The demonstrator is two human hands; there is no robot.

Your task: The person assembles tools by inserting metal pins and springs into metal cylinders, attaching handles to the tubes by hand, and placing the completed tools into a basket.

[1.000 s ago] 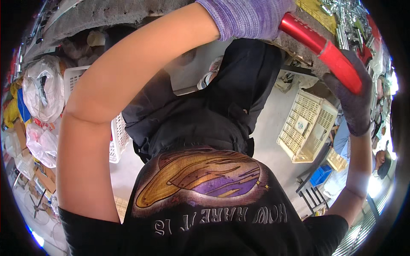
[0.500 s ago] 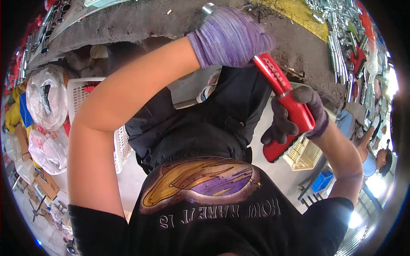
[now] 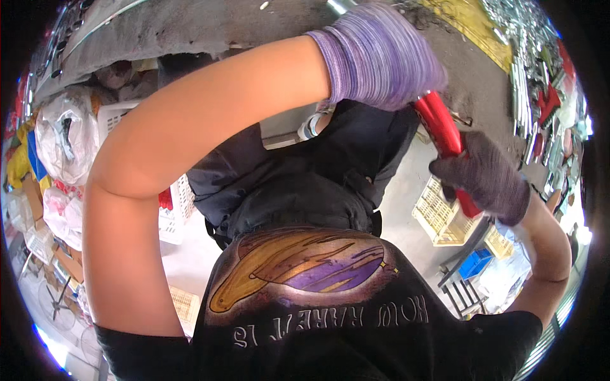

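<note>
A long tool with a red, tube-like body (image 3: 440, 124) slants between my two gloved hands above my right thigh. My left hand (image 3: 384, 60), in a purple striped knit glove, is closed around its far part, and a silver metal end (image 3: 338, 6) sticks out beyond that fist. Lower down, my right hand (image 3: 492, 178), in a dark grey-purple glove, wraps the red handle end with its back turned up. The red tip shows below those fingers. The tool's exact kind cannot be made out.
Ahead lies a worn grey-brown bench top (image 3: 203, 28) with a yellow sheet (image 3: 473, 25) on it. Shiny metal parts (image 3: 522, 95) heap at the right. Cream crates (image 3: 445, 213), a blue bin (image 3: 475, 263) and stuffed plastic bags (image 3: 67, 136) stand around my legs.
Both hands have shifted right with the red tool. It has turned about its length, hiding its broad face, and my right hand has rolled over, now showing its back.
</note>
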